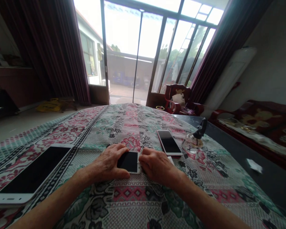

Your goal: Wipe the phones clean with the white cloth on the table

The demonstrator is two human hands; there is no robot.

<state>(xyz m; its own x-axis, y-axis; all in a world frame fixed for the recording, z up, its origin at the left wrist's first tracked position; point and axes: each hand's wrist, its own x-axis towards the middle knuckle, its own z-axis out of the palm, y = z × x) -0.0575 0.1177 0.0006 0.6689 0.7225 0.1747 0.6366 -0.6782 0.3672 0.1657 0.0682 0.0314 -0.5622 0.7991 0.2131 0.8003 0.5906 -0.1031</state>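
A white-framed smartphone with a dark screen lies crosswise in front of me on the patterned cloth. My left hand grips its left end, thumb along the near edge and fingers along the far edge. At the phone's right end, my right hand is closed with curled fingertips against the edge; whatever it pinches is hidden. A small white piece pokes out beside that hand. Just beyond it rests a second smartphone, white-fronted with a reddish edge. To the left lies a large white tablet-like device, screen dark.
A clear spray bottle with a black trigger head stands right of the second phone. Floral cloth covers much of the dark table, where a crumpled white piece lies. A wooden chair and sofa stand beyond.
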